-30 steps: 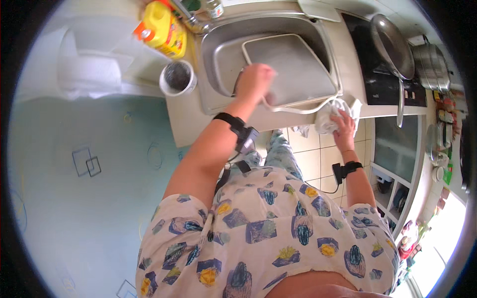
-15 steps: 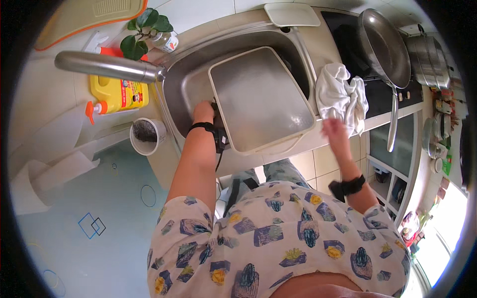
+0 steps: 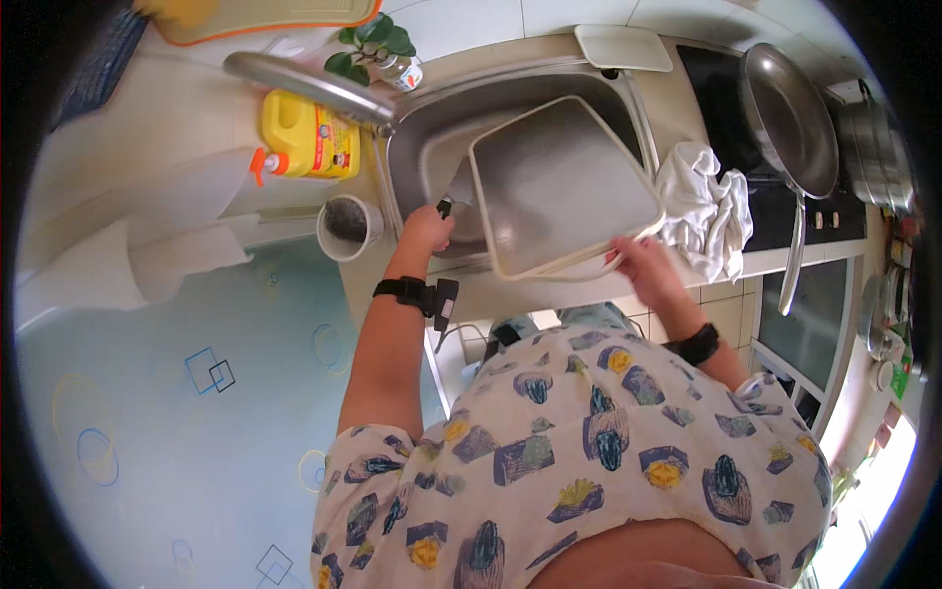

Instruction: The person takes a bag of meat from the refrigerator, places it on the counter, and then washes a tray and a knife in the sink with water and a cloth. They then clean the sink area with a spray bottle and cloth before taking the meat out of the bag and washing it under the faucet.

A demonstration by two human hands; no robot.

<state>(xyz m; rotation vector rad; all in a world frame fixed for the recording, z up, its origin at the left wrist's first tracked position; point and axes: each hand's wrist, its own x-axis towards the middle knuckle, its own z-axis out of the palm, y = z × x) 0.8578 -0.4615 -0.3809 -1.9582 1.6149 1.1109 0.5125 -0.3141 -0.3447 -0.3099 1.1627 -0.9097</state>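
Observation:
A large steel-faced cutting board (image 3: 569, 187) with a cream rim and a loop handle lies tilted across the sink (image 3: 432, 128). At its near right corner, my right hand (image 3: 648, 273) is closed on the rim and handle. My left hand (image 3: 426, 231) is closed round the black handle of a knife (image 3: 459, 187). The knife's wide grey blade points up and away over the sink, close to the board's left edge. Part of the sink's basin is hidden under the board.
Right of the sink lie a crumpled white cloth (image 3: 702, 211) and a black stove with a frying pan (image 3: 790, 123). A faucet (image 3: 304, 88), a yellow detergent bottle (image 3: 312, 135) and a white cup (image 3: 349, 228) stand on the left. Behind sits a pale tray (image 3: 623, 49).
My right hand has come in from beside the cloth onto the board's corner. My left hand has drawn back from behind the board's edge, bringing the knife into view. The camera view has shifted.

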